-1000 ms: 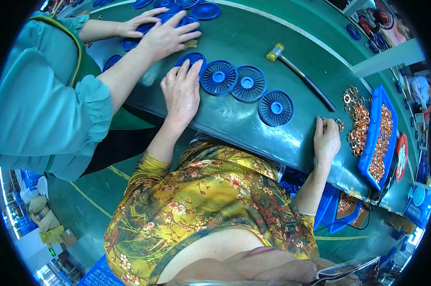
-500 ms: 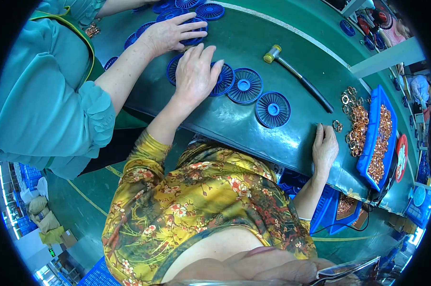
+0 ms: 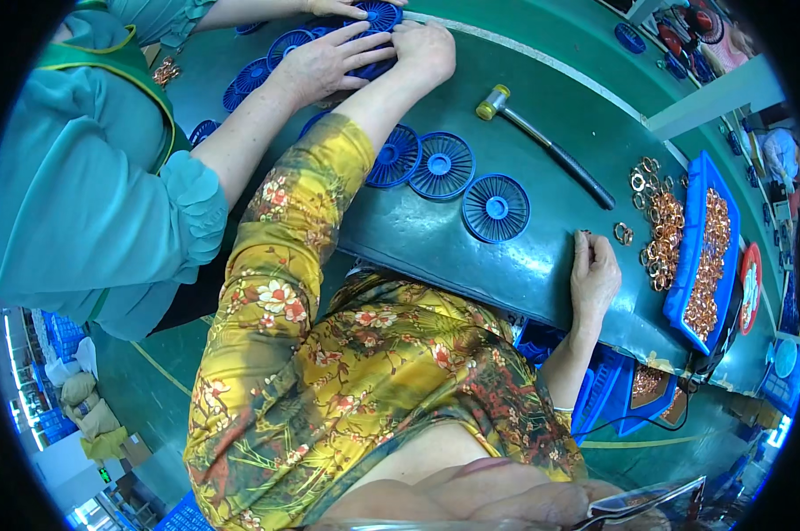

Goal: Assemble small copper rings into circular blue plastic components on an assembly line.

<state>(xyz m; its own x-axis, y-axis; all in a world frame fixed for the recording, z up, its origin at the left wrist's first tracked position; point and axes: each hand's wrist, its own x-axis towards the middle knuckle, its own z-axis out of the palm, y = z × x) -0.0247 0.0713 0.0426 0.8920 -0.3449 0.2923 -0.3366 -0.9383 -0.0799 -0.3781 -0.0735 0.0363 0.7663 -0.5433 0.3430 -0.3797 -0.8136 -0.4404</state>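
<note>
My left hand (image 3: 426, 51) reaches far over the table, its fingers curled onto the edge of a blue spoked fan grille (image 3: 382, 15) in a pile. The co-worker's hand (image 3: 329, 66) lies spread beside it, on the same pile. Below my left forearm, a row of round blue grilles runs rightward; the last grille (image 3: 496, 208) lies flat by itself. My right hand (image 3: 595, 279) rests on the table near its front edge, fingers and thumb drawn together. What they pinch, if anything, is too small to make out. Two copper-coloured rings (image 3: 623, 234) lie just beside it.
A hammer (image 3: 546, 146) with a yellow head lies across the table's middle. To the right are a heap of copper rings (image 3: 664, 221) and a blue tray (image 3: 680, 288) full of small copper parts. A red round dish (image 3: 750, 288) stands beyond. The co-worker's teal sleeve (image 3: 192, 199) is close at left.
My left hand has moved up and away from the row of grilles to the far pile, its fingers now curled. My right hand has hardly moved.
</note>
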